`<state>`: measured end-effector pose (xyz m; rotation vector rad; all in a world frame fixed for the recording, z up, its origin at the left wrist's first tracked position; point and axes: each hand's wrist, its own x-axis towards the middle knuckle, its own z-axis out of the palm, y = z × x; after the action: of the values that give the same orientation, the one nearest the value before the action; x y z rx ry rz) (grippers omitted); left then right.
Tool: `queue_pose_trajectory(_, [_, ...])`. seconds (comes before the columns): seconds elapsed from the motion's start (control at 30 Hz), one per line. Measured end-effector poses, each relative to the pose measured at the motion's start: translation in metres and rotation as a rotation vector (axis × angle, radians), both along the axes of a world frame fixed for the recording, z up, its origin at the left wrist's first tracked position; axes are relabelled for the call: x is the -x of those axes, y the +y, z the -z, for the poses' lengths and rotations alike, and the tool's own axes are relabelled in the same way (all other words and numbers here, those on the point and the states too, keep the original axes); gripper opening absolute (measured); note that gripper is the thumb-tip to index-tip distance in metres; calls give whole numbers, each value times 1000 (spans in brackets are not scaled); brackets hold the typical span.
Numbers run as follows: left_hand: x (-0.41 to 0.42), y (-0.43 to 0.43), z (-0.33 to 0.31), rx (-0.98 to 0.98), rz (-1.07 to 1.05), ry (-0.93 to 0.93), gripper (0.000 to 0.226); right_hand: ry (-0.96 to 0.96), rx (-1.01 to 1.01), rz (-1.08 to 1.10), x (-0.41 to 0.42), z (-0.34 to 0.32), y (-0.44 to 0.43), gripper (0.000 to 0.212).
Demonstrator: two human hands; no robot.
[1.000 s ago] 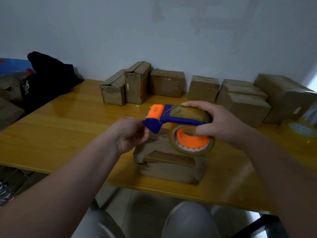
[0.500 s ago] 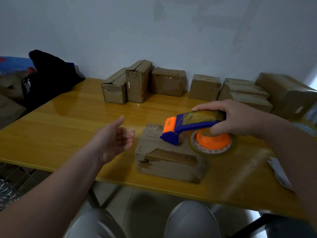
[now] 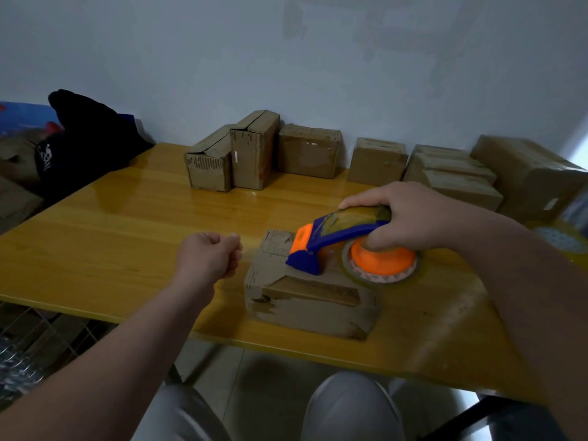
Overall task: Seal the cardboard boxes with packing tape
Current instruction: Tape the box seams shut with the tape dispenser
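Far to the left of the near box (image 3: 311, 300), a dark bag (image 3: 86, 138) slumps at the worktop (image 3: 127, 237) corner. Just left of the box hovers the left hand (image 3: 208, 254), clear of the cardboard. Its fingers are curled in on the palm and nothing shows in its grip.

The box lies flat at the worktop's front edge. On its top sits the blue-and-orange tape dispenser (image 3: 337, 237), its mouth down on the cardboard toward the box's left end. The tape roll (image 3: 381, 265) overhangs the box's right end. The right hand (image 3: 410, 218) has its grip closed round the dispenser, fingers over the top of the handle and thumb at the orange hub.

Behind the box, a row of boxes (image 3: 254, 151) runs along the wall. Well to the box's right, a spare roll (image 3: 555, 240) lies at the frame edge.

By my reading, sealing of this box is under way: the dispenser is set for a pull along the top, but no finished strip can be made out there. The leftmost boxes in the back row show gaping seams and look unsealed, so most of the work seems left.

The tape is clear and the light dim, so I cannot tell glossy patches on the box front from laid tape. The dispenser hides the top seam, and the rightmost boxes are cut off.
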<state>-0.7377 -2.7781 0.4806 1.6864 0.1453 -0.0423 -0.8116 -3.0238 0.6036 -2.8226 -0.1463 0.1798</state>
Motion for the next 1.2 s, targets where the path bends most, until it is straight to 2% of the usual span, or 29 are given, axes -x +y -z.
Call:
queue_pose_trajectory(0.17, [0, 0, 10, -87, -5, 20, 29, 8, 10, 11, -5, 2, 9, 57])
queue_pose_trajectory(0.27, [5, -6, 21, -247, 57, 38, 30, 6, 9, 11, -6, 3, 10, 57])
queue_pose_trajectory(0.47, [5, -12, 27, -516, 167, -64, 32, -14, -34, 19, -5, 7, 8, 55])
queue_pose_trajectory(0.6, [-1, -8, 27, -592, 291, -48, 26, -22, -34, 19, -5, 8, 9, 55])
queue_pose_trajectory(0.63, [-2, -7, 26, -639, 316, -41, 25, -24, -37, 20, -5, 9, 9, 55])
queue_pose_trajectory(0.73, [-3, -4, 26, -939, 376, -71, 18, -20, -40, 25, -5, 8, 9, 55])
queue_pose_trajectory(0.77, [-1, -5, 25, -957, 346, -104, 18, -19, -39, 24, -5, 8, 9, 54])
queue_pose_trajectory(0.8, [-1, -4, 23, -899, 293, -135, 21, -19, -41, 25, -4, 8, 9, 54])
queue_pose_trajectory(0.87, [4, -4, 9, -521, 184, -109, 25, -21, -52, 28, -5, 9, 9, 53])
queue_pose_trajectory(0.93, [15, -8, -8, -103, 269, 22, 23, -26, -57, 27, -6, 10, 8, 53])
queue_pose_trajectory(0.97, [22, -11, -12, 6, 366, 76, 18, -30, -56, 25, -6, 10, 8, 53])
queue_pose_trajectory(1.03, [35, -16, -12, -4, 510, 87, 13, -38, -54, 21, -6, 11, 8, 52])
queue_pose_trajectory(1.1, [40, -18, -6, -56, 527, 62, 32, -40, -57, 21, -6, 12, 8, 52])
queue_pose_trajectory(1.2, [38, -17, -1, -6, 541, 87, 50, -48, -55, 22, -6, 12, 9, 52])
